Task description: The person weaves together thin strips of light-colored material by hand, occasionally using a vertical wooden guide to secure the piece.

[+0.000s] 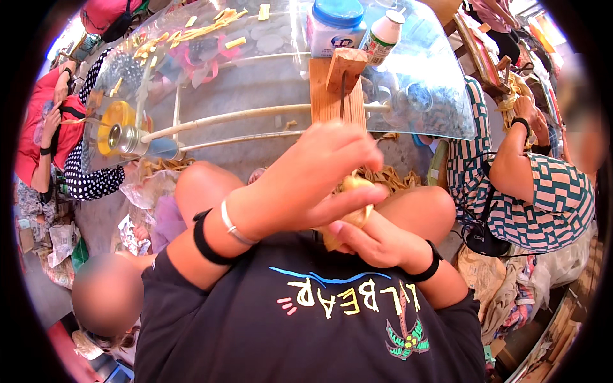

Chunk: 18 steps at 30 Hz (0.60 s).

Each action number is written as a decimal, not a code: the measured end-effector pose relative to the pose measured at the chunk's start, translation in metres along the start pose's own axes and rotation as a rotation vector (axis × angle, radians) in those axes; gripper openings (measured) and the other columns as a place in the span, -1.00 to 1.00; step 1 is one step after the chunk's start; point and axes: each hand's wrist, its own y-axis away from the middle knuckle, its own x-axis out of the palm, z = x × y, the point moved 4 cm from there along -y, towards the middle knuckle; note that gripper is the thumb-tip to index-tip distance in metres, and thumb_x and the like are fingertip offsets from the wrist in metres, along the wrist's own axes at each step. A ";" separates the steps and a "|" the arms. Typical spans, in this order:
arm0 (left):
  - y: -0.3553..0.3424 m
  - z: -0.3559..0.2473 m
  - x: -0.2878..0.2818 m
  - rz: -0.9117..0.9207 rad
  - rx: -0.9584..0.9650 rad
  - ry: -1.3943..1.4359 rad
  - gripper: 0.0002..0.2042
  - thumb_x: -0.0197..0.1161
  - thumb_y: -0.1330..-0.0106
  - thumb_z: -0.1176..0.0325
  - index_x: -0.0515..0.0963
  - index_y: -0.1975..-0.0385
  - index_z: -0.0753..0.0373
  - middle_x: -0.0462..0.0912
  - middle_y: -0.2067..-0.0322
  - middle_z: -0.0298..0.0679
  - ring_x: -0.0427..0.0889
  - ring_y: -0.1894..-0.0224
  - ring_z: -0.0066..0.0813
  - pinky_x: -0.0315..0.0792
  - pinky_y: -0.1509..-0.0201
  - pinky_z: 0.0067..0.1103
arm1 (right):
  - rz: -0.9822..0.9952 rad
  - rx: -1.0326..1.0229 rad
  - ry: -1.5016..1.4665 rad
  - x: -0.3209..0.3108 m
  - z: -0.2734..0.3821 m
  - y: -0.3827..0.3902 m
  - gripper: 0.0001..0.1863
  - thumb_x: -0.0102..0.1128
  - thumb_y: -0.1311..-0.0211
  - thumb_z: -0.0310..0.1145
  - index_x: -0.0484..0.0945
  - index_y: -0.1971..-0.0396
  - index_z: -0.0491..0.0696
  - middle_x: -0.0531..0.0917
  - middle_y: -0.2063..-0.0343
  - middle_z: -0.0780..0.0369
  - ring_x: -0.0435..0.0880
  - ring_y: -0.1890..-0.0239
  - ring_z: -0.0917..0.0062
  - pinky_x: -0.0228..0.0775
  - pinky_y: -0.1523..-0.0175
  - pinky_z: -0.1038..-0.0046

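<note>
In front of my chest, both hands work at a bundle of pale yellow strip material (356, 184). My left hand (319, 172) reaches across from the left, slightly blurred, its fingers curled and its thumb stretched along the yellow piece. Just below it, my right hand (370, 241) pinches the lower part of the bundle between thumb and fingers. An upright wooden board (319, 89) stands beyond my left hand, with a wooden block (347, 69) at its top and a thin metal rod (343, 99) running down from the block. Part of the bundle is hidden behind my fingers.
Beyond the board is a glass table (268, 89) carrying a blue-lidded tub (335, 29), a white bottle (384, 35) and loose yellow strips (207, 29). A metal flask (124, 137) shows at its left. People sit on both sides; more strips (393, 179) lie beyond my knees.
</note>
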 end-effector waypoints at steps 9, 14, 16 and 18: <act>0.051 -0.012 -0.001 -0.119 -0.180 0.172 -0.80 0.33 -0.19 0.58 0.53 0.22 0.24 0.60 0.38 -0.24 0.55 0.38 -0.25 0.44 0.31 -0.44 | -0.365 -0.156 0.044 -0.008 0.006 -0.003 -0.68 -0.20 -0.56 -0.31 0.45 0.38 -0.13 0.42 0.51 0.32 0.36 0.43 0.61 0.27 0.26 0.52; 0.058 -0.038 -0.002 -0.036 0.205 0.006 -0.74 0.37 -0.09 0.54 0.50 0.22 0.24 0.57 0.29 -0.16 0.55 0.28 -0.24 0.46 0.20 -0.39 | -0.319 -0.264 -0.027 -0.003 0.014 0.004 -0.79 -0.05 -0.51 -0.38 0.53 0.23 -0.17 0.53 0.36 0.28 0.48 0.32 0.64 0.35 0.18 0.54; 0.058 -0.018 -0.008 -0.177 0.100 0.157 -0.69 0.32 -0.10 0.55 0.46 0.14 0.28 0.54 0.19 -0.12 0.54 0.15 -0.26 0.45 0.08 -0.39 | -0.364 -0.270 -0.068 -0.001 0.017 0.006 -0.80 0.00 -0.50 -0.38 0.55 0.18 -0.18 0.57 0.31 0.27 0.53 0.27 0.64 0.38 0.14 0.55; 0.058 -0.009 -0.007 -0.098 -0.097 0.272 -0.67 0.26 -0.14 0.56 0.41 0.08 0.31 0.49 0.11 -0.11 0.49 0.07 -0.31 0.38 -0.06 -0.45 | -0.349 -0.283 -0.155 -0.001 0.012 0.009 -0.83 0.10 -0.44 -0.42 0.56 0.12 -0.18 0.61 0.25 0.27 0.58 0.20 0.65 0.41 0.10 0.56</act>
